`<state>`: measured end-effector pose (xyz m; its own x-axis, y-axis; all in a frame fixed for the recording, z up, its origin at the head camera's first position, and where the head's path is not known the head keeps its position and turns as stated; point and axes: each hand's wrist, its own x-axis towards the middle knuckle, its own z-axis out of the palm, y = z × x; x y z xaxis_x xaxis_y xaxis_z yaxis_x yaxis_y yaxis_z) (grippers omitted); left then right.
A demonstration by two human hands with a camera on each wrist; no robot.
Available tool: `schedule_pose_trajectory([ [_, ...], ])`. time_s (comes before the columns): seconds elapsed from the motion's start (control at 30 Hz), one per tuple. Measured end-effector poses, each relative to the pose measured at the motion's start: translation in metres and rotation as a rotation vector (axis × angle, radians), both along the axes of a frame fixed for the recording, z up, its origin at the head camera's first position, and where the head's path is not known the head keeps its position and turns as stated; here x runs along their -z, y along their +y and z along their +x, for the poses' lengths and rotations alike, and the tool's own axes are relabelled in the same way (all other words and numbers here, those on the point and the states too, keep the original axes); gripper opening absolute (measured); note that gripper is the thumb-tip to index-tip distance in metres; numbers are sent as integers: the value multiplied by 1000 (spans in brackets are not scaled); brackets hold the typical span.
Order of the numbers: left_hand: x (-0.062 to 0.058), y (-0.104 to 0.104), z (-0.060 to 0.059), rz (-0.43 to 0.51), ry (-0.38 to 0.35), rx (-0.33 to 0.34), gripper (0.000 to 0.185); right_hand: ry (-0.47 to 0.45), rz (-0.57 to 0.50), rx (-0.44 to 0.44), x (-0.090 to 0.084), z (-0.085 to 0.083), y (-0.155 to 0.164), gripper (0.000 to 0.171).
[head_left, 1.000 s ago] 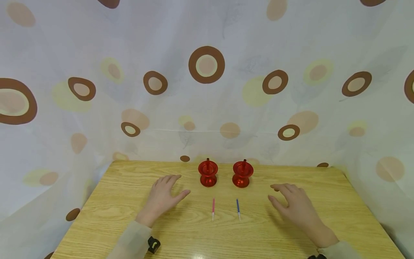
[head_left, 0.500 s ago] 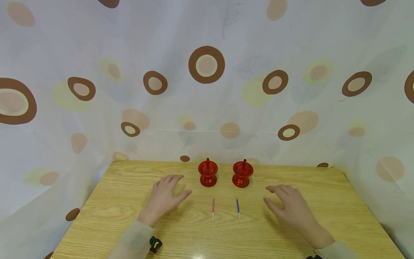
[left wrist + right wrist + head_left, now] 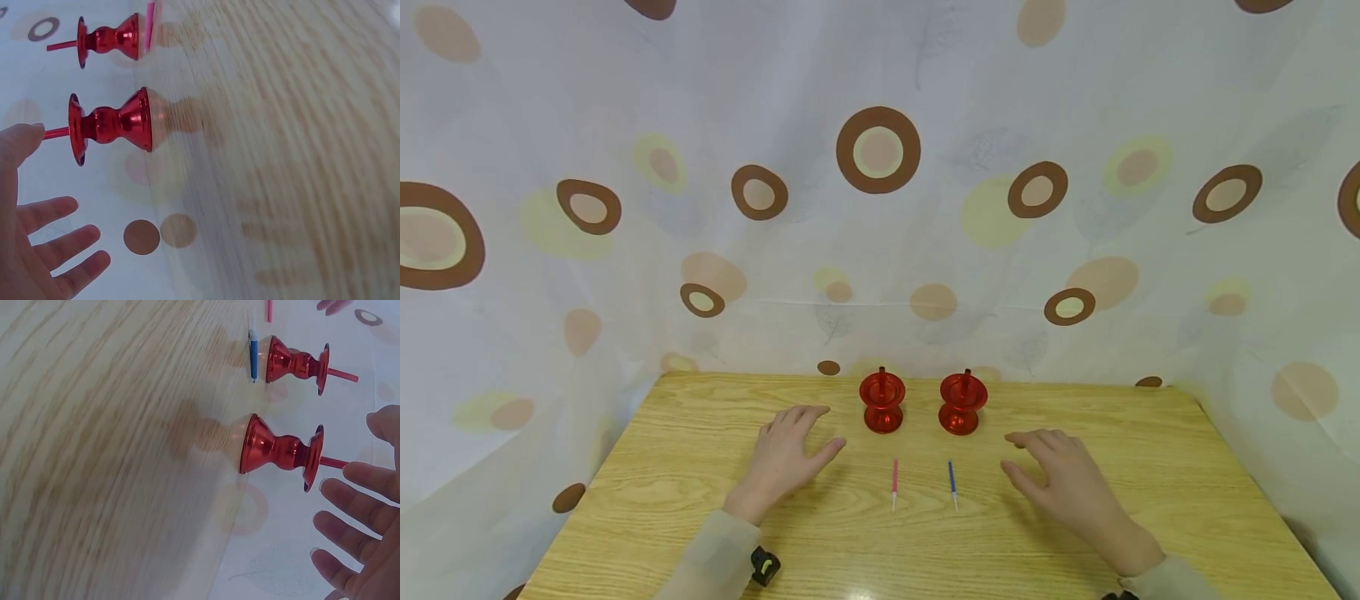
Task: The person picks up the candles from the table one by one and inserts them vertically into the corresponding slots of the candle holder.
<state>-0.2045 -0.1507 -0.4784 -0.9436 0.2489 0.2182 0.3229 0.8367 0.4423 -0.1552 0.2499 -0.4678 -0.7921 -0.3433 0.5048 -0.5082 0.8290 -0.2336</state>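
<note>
L hand [image 3: 786,458] flat, R hand [image 3: 1063,487] near blue candle [image 3: 952,482]

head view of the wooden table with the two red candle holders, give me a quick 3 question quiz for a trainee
1. True or false: the left hand grips the left red metal candle holder.
2. Which thin candle lies on the light wooden table nearer the right hand: A the pink candle, B the blue candle, C neither?
3. Fill in: the right red metal candle holder stands ____ on the table.

Key
1. False; the hand lies flat beside it, holding nothing.
2. B.
3. Upright.
</note>
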Motion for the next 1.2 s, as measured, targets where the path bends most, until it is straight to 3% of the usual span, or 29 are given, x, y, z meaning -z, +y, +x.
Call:
schedule_pose_trajectory([
  [1.2, -1, 12, -8, -3, -1, 31, 63, 28, -22, -70, 7, -5, -26, 30],
])
